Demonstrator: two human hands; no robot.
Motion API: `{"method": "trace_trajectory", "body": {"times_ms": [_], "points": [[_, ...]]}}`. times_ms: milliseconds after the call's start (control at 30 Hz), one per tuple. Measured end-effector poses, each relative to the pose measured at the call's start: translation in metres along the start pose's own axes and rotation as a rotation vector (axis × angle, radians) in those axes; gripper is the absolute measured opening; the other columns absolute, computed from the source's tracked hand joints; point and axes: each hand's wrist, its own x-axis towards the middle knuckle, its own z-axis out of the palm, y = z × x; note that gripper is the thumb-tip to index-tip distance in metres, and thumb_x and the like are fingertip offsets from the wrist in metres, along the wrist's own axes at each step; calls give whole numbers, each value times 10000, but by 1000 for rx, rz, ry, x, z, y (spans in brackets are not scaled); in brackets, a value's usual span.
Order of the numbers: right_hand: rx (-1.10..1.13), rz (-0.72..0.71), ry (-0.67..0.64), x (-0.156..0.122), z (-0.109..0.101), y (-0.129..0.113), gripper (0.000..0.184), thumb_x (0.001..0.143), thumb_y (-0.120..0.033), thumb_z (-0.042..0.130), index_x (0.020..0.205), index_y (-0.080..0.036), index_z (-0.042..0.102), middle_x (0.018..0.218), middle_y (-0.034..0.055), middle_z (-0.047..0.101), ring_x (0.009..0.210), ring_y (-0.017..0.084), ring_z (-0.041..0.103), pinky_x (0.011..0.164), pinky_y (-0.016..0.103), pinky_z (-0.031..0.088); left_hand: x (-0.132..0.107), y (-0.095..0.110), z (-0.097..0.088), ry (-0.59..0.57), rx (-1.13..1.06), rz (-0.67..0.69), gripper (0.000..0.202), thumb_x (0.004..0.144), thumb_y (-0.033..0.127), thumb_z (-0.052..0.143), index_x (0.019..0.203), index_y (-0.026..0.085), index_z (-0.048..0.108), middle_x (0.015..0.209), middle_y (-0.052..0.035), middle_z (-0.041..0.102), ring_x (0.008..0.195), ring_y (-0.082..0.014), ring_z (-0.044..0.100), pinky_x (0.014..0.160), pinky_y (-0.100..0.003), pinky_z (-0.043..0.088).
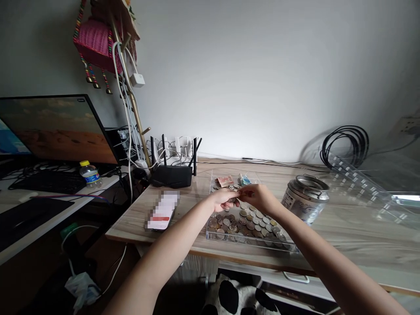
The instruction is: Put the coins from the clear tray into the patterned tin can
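A clear plastic tray [214,235] on the wooden desk holds several mixed coins [249,223], with folded banknotes [225,180] at its far end. Both of my hands meet above the tray. My left hand [223,199] has its fingers curled and pinched around coins. My right hand [254,195] is closed in a pinch against the left fingertips, on something too small to name.
A metal can [305,197] lies tilted right of the tray. A phone [162,212] rests to the left, a black router [172,175] behind it. A clear compartment lid [367,188] and coiled black cable [344,144] sit at right. A monitor [55,127], keyboard and bottle [90,173] stand on the left desk.
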Motion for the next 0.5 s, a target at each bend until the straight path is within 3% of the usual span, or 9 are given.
{"method": "trace_trajectory", "body": {"times_ms": [100,200,367,500], "points": [[-16,24,13,-4,-1,-1,173,681,-244,504,750,-192,654,633,6,619,566,111,532,519,215,385,1,0,0,-68,-8,-38,225,763,298,468,835,106,560,561,-14,518,315,9,232,346,-166,40],[-40,61,125,-10,-14,-3,178,678,-257,519,794,-200,642,669,6,633,576,111,544,534,217,399,0,2,0,-62,-49,-70,223,772,254,438,859,98,572,587,-19,519,327,5,247,344,-168,40],[-129,175,426,-31,-65,1,217,678,-382,533,794,-226,629,736,3,642,624,130,559,554,246,420,-1,6,0,185,-180,-77,176,763,152,400,819,78,550,629,-53,544,366,-14,332,339,-150,131],[-250,314,635,-52,-106,28,256,642,-449,550,758,-241,645,736,24,641,638,173,547,569,305,411,-3,8,2,330,-261,-45,181,768,101,369,829,64,535,663,-75,561,418,-25,398,364,-134,220]]}}
